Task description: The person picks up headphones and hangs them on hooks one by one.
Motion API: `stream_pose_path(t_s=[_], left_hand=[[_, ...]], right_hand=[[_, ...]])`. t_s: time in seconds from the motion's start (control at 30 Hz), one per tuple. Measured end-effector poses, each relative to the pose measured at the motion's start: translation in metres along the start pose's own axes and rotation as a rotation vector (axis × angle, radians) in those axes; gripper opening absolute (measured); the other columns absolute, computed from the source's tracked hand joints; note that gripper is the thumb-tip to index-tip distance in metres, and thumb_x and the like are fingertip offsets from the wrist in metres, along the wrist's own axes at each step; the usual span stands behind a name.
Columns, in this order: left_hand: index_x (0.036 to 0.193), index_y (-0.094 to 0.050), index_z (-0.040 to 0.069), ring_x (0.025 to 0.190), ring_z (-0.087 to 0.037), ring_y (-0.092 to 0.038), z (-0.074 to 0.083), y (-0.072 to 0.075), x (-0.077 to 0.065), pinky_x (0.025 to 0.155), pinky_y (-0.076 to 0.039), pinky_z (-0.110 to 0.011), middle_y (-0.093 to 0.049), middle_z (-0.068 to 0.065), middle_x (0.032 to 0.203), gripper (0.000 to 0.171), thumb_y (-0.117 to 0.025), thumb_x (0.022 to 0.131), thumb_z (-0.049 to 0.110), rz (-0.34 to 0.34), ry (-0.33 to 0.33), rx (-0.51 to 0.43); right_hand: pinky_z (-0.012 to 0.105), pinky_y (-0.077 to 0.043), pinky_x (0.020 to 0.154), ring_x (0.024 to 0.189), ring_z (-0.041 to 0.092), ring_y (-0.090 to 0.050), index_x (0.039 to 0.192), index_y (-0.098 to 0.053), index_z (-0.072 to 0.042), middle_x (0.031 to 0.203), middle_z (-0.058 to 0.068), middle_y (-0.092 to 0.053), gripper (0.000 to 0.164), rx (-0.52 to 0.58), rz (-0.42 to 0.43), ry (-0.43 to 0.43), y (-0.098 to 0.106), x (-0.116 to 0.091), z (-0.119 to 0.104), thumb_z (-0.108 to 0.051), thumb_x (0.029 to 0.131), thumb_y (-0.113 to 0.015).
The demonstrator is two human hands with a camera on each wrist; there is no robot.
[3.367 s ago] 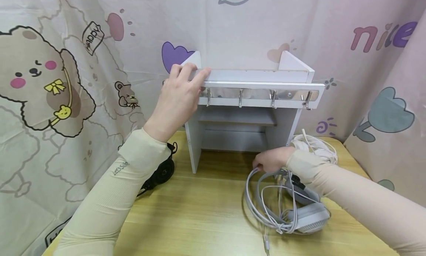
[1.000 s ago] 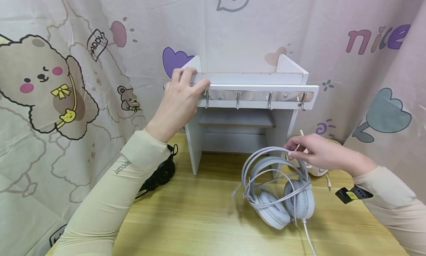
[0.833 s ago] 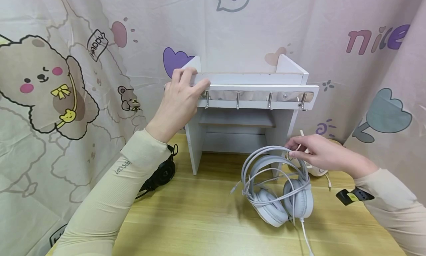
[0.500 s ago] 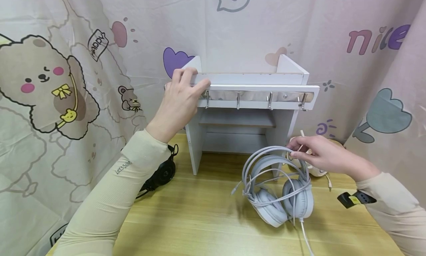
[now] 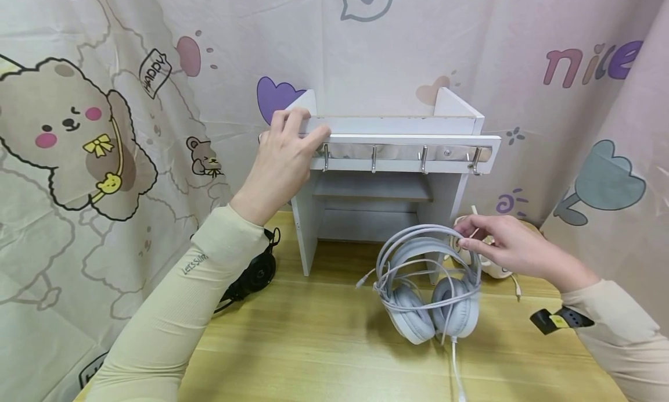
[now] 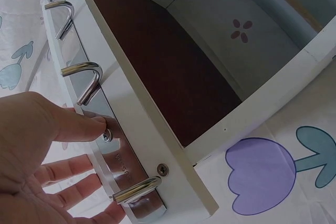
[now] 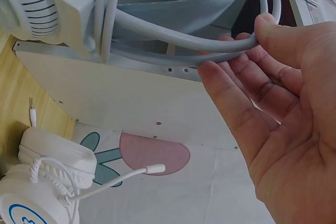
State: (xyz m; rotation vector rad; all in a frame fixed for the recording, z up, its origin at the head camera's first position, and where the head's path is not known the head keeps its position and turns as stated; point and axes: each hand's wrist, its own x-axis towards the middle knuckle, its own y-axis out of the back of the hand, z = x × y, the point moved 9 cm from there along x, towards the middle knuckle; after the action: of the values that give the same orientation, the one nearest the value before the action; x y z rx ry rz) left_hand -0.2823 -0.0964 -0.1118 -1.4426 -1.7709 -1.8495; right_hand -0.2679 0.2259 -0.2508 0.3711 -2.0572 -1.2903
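My left hand [image 5: 284, 158] grips the left end of the hook rail [image 5: 399, 151] on a small white shelf unit [image 5: 381, 125]. In the left wrist view, its thumb presses the shiny metal strip between two hooks while the fingers reach to the rail's far edge. With fingers and thumb, my right hand [image 5: 509, 248] pinches the headband of pale grey over-ear headphones [image 5: 456, 315]. They are upright before the shelf's right front, ear cups low over the table. Their cable winds loosely around them, and one end trails toward me. The right wrist view shows the headband [image 7: 178, 34] between thumb and fingers.
Black headphones [image 5: 259, 271] lie left of the shelf, partly behind the left sleeve. A white headset [image 5: 493, 267] with a boom microphone sits behind the right hand. Cartoon-print curtains [image 5: 376, 53] enclose the wooden table [image 5: 313, 344] at the back and sides.
The grey headphones lay on their side on the table at first; the right hand has raised them upright. Lately they have shifted slightly left and up. The left hand stays on the rail.
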Motion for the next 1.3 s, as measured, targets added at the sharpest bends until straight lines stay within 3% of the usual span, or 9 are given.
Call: stream_pose_path(t_s=[0.67, 1.3], left_hand=[[0.119, -0.061, 0.012, 0.123, -0.045, -0.048, 0.002, 0.001, 0.000, 0.068, -0.053, -0.055, -0.054, -0.022, 0.138, 0.032, -0.054, 0.096, -0.010, 0.013, -0.005, 0.006], [0.120, -0.062, 0.012, 0.124, -0.045, -0.048, 0.001, 0.000, -0.001, 0.069, -0.054, -0.055, -0.054, -0.022, 0.138, 0.035, -0.054, 0.095, -0.011, 0.006, 0.000, 0.007]], right_hand=[[0.025, -0.060, 0.073, 0.088, -0.007, -0.064, 0.112, -0.075, -0.013, 0.100, -0.005, -0.078, 0.014, -0.018, 0.157, -0.082, 0.011, -0.010, 0.005, -0.011, 0.099, -0.076], [0.012, -0.052, 0.069, 0.083, -0.009, -0.064, 0.116, -0.076, -0.011, 0.101, 0.005, -0.080, 0.018, 0.060, 0.248, -0.182, 0.025, -0.022, 0.010, -0.008, 0.099, -0.076]])
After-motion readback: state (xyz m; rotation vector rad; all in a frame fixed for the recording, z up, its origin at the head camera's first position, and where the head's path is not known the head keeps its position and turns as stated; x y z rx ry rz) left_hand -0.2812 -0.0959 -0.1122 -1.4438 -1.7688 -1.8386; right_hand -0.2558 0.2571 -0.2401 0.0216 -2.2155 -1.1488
